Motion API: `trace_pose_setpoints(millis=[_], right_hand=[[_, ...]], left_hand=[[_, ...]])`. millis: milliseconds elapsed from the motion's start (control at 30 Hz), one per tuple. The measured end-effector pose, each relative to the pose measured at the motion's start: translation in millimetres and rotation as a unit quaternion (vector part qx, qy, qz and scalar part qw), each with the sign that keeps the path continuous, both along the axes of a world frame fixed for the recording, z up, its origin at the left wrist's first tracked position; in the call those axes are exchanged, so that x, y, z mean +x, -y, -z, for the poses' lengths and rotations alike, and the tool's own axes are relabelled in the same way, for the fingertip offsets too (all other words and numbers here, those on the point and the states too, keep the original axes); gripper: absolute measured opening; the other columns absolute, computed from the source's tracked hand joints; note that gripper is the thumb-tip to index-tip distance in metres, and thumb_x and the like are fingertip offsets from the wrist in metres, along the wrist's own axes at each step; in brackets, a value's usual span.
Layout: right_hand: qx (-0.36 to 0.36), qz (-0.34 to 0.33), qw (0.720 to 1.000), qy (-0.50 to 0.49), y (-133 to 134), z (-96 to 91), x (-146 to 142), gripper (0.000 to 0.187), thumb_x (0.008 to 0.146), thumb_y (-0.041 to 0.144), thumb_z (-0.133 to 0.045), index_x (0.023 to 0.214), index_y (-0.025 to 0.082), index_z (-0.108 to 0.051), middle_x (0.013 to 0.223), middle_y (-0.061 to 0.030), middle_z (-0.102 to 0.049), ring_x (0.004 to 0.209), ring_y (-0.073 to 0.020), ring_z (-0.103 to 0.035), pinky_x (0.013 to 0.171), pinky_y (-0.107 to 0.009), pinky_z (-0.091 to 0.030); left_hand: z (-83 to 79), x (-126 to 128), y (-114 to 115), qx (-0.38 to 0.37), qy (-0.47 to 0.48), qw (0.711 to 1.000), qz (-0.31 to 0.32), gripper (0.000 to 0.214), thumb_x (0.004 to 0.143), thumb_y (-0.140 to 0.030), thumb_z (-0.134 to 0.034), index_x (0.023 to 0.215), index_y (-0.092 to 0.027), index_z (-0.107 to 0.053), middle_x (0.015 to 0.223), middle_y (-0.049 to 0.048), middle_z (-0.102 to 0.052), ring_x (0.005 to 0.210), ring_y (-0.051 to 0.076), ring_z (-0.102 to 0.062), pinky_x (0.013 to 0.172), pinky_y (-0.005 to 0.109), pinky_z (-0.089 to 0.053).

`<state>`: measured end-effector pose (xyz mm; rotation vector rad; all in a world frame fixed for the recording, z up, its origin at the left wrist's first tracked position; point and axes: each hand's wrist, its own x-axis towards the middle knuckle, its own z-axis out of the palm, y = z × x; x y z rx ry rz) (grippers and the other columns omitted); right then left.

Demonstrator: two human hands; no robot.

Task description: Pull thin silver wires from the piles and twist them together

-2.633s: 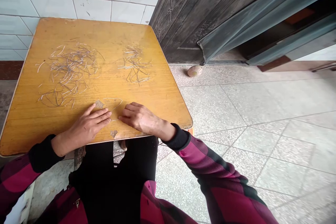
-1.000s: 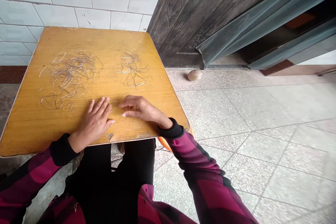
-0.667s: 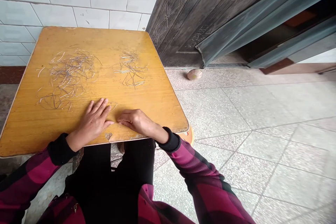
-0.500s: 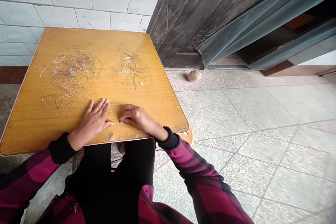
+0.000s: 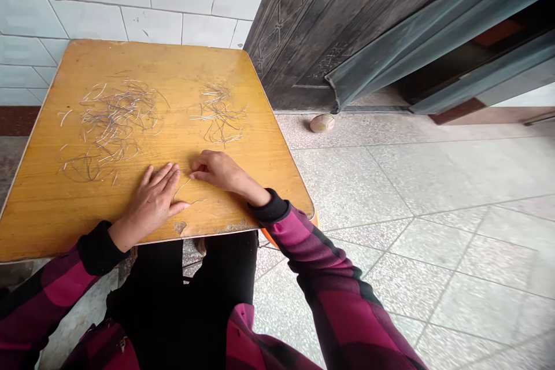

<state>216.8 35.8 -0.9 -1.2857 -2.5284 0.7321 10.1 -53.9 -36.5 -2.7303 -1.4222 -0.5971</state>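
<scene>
We see a left hand [image 5: 151,202] lying flat on a yellow wooden tabletop [image 5: 173,63], its fingers open and slightly spread, holding nothing. A right hand [image 5: 219,170] rests just beyond it at about 1 o'clock, its fingers curled inward with the fingertips [image 5: 193,166] drawn together. We cannot tell whether they are gripping anything.

Between the hands lies a thin curved wire [image 5: 182,189], close to the near edge of the table and just beside the left hand's fingers. Its long axis leans from about 7 o'clock up toward 1 o'clock, with its upper end pointing at the right hand's fingertips. A fine tail seems to run from its lower end toward 3 o'clock, though it is faint.

From the hands, a large loose heap of wire pieces [image 5: 113,127] sits at about 10 o'clock, and a smaller heap [image 5: 217,115] sits at about 12 o'clock, well apart from the first. As far as we can judge, the pieces have been gathered into these two groups, but both are tangled and unbundled, and a few strays lie around the large heap. Much of the wire appears left to handle.

Beyond the table at 12 o'clock is a white tile wall [image 5: 130,11], and at 2 o'clock a dark metal door [image 5: 303,29].
</scene>
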Motion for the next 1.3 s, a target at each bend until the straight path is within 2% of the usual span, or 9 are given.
trace_pose_setpoints(millis=[200, 300, 400, 533, 633, 700, 900, 1100, 1300], right_hand=[[-0.118, 0.041, 0.987, -0.098, 2.3, 0.3, -11.3, 0.008, 0.078, 0.012, -0.059, 0.070, 0.015, -0.060, 0.066, -0.0004, -0.064, 0.061, -0.0100, -0.058, 0.058, -0.022, -0.040], [-0.286, 0.072, 0.922, -0.252, 3.4, 4.4, -5.9, 0.007, 0.078, 0.015, -0.060, 0.071, 0.016, -0.057, 0.065, 0.0000, -0.067, 0.057, -0.0096, -0.063, 0.056, -0.021, -0.050], [-0.356, 0.095, 0.869, -0.331, 2.3, 8.3, -0.3, 0.012, 0.074, 0.021, -0.068, 0.072, 0.015, -0.057, 0.068, -0.0011, -0.069, 0.059, -0.0101, -0.066, 0.055, -0.022, -0.054], [-0.367, 0.112, 0.845, -0.372, -0.2, 10.1, 3.8, 0.023, 0.067, 0.029, -0.076, 0.071, 0.015, -0.058, 0.066, -0.0006, -0.069, 0.057, -0.0094, -0.066, 0.053, -0.020, -0.053], [-0.362, 0.116, 0.838, -0.393, 0.1, 10.7, 4.1, 0.027, 0.065, 0.032, -0.078, 0.071, 0.015, -0.058, 0.065, 0.0003, -0.069, 0.056, -0.0085, -0.064, 0.052, -0.019, -0.052], [-0.358, 0.113, 0.834, -0.404, 1.6, 11.3, 3.2, 0.028, 0.066, 0.034, -0.079, 0.071, 0.016, -0.057, 0.065, 0.0002, -0.068, 0.056, -0.0086, -0.064, 0.052, -0.020, -0.052], [-0.386, 0.096, 0.809, -0.433, 5.9, 14.6, -0.2, 0.030, 0.068, 0.034, -0.080, 0.083, 0.015, -0.062, 0.067, 0.0024, -0.068, 0.054, -0.0073, -0.063, 0.051, -0.019, -0.050], [-0.378, 0.082, 0.792, -0.473, 8.6, 14.9, -1.0, 0.037, 0.067, 0.036, -0.083, 0.094, 0.014, -0.068, 0.072, 0.0015, -0.070, 0.062, -0.0078, -0.065, 0.058, -0.020, -0.052], [-0.381, 0.078, 0.787, -0.479, 9.4, 16.4, -0.7, 0.032, 0.070, 0.036, -0.082, 0.092, 0.015, -0.072, 0.073, 0.0004, -0.069, 0.063, -0.0086, -0.065, 0.062, -0.023, -0.054]], left_hand=[[-2.5, 1.7, 0.8, 0.008, 0.052, 0.999, -0.006, 0.072, 0.084, -0.037, -0.069, 0.143, -0.011, -0.037, 0.147, 0.0263, -0.044, 0.136, 0.039, -0.043, 0.109, 0.059, -0.036], [-4.1, 0.0, 1.7, 0.018, 0.139, 0.990, -0.031, 0.068, 0.086, -0.036, -0.068, 0.142, -0.015, -0.035, 0.148, 0.0246, -0.041, 0.137, 0.036, -0.042, 0.106, 0.055, -0.043], [-4.7, -6.2, 0.4, 0.014, 0.255, 0.963, -0.087, 0.053, 0.089, -0.034, -0.064, 0.135, -0.020, -0.044, 0.142, 0.0189, -0.047, 0.128, 0.029, -0.051, 0.099, 0.046, -0.051], [-8.5, -13.3, -2.0, -0.122, 0.393, 0.902, -0.132, 0.035, 0.086, -0.038, -0.065, 0.113, -0.017, -0.061, 0.109, 0.0110, -0.067, 0.089, 0.019, -0.066, 0.072, 0.033, -0.057], [-15.6, -11.1, -1.9, -0.305, 0.450, 0.832, -0.114, 0.029, 0.087, -0.042, -0.062, 0.094, -0.015, -0.069, 0.072, 0.0028, -0.067, 0.058, 0.012, -0.058, 0.053, 0.024, -0.049], [-20.6, -6.7, -1.3, -0.370, 0.477, 0.791, -0.106, 0.032, 0.086, -0.044, -0.061, 0.091, -0.014, -0.070, 0.070, 0.0032, -0.068, 0.047, 0.008, -0.051, 0.045, 0.023, -0.043], [-27.8, 1.0, -2.8, -0.455, 0.506, 0.727, -0.096, 0.031, 0.077, -0.041, -0.071, 0.086, -0.012, -0.071, 0.068, 0.0036, -0.067, 0.044, 0.006, -0.047, 0.042, 0.021, -0.038], [-27.4, -5.8, -5.3, -0.554, 0.552, 0.618, -0.083, 0.035, 0.071, -0.040, -0.078, 0.091, -0.012, -0.073, 0.066, 0.0005, -0.061, 0.049, 0.005, -0.046, 0.046, 0.019, -0.034], [-24.9, -5.2, -3.9, -0.547, 0.564, 0.613, -0.077, 0.037, 0.072, -0.036, -0.078, 0.102, -0.015, -0.073, 0.066, -0.0011, -0.058, 0.049, 0.005, -0.045, 0.047, 0.020, -0.033]])
